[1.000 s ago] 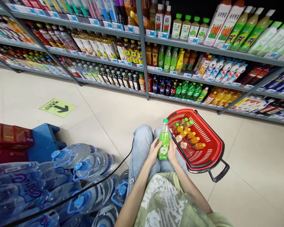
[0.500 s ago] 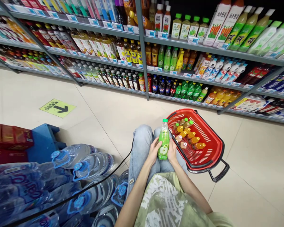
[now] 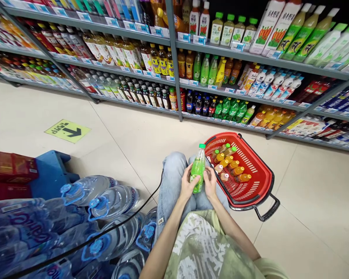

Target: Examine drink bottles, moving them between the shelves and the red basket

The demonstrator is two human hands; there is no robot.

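A green drink bottle point(image 3: 198, 169) with a green cap stands nearly upright above my lap, tilted slightly. My left hand point(image 3: 189, 182) is wrapped round its left side, the thumb lying across the front of the label. On the other side, my right hand point(image 3: 210, 181) touches the bottle with curled fingers and thumb. Just right of my knees, a red shopping basket point(image 3: 257, 170) sits on the floor. Inside it are several small bottles, some orange drinks point(image 3: 237, 171) with yellow caps, others with green or pale caps.
Shelves point(image 3: 250, 54) packed with drinks run across the far side. Large water bottles point(image 3: 113, 201) crowd the lower left, near red boxes point(image 3: 11, 166) on a blue stand point(image 3: 50, 172). A black cable point(image 3: 104, 231) crosses them. A yellow arrow sign point(image 3: 68, 131) lies on the floor.
The bottle has turned in my hands, so the apple picture no longer faces me squarely. My left thumb now reaches further over its front, and my right fingers have shifted their hold.
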